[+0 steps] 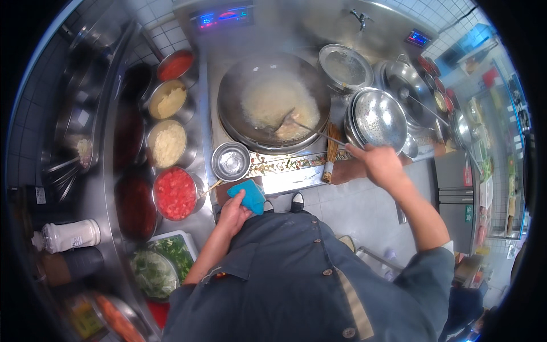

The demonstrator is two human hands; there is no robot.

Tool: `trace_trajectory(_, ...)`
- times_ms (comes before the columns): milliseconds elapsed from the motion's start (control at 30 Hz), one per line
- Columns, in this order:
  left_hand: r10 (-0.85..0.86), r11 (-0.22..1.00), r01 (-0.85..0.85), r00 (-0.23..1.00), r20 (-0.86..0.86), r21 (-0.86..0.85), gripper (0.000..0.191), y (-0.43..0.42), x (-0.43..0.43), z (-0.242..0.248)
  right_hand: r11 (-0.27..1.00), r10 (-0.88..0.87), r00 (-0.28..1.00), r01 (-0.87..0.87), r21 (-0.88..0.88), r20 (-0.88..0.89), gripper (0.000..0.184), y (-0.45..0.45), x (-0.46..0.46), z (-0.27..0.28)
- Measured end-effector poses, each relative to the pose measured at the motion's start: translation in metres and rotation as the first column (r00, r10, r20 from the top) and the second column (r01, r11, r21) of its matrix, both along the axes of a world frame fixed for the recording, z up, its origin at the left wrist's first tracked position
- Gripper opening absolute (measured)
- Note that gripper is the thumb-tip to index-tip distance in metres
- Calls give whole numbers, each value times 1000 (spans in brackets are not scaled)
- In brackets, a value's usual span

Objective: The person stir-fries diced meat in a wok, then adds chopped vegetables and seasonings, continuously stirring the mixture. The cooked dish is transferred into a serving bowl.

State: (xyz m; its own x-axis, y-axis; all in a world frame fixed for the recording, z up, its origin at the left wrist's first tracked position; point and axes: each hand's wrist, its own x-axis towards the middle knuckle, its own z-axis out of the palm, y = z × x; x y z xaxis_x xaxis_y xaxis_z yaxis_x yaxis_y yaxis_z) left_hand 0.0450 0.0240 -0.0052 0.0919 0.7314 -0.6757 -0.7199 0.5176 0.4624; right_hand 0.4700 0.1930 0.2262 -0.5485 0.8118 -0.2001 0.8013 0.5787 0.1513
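Observation:
A large wok (233,98) sits on the range, with a steaming pale, cloudy liquid (277,96) in its bottom. My right hand (380,166) grips the long handle of a metal wok ladle (285,122), whose head dips into the liquid at the near right of the pool. Some pale, lumpy food (295,128) shows beside the ladle head. In my left hand (234,213) is a folded blue cloth (248,196), held in front of my apron, near the counter's front edge. Just beyond the cloth stands a small metal bowl (231,161).
Left of the wok stand metal pots of chopped tomato (175,192), minced garlic (168,143), yellow paste (170,101) and red sauce (176,65). To the right are a perforated colander (380,122), a bamboo wok brush (330,154), a water-filled pan (345,66) under a tap (360,19) and a second wok (412,94).

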Motion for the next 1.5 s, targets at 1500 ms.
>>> trace_trajectory(1500,7,989,-29,990,-143,-148,45,-1,-2,27,117,-957,-286,-257,-959,-40,59,-18,-97,-164)
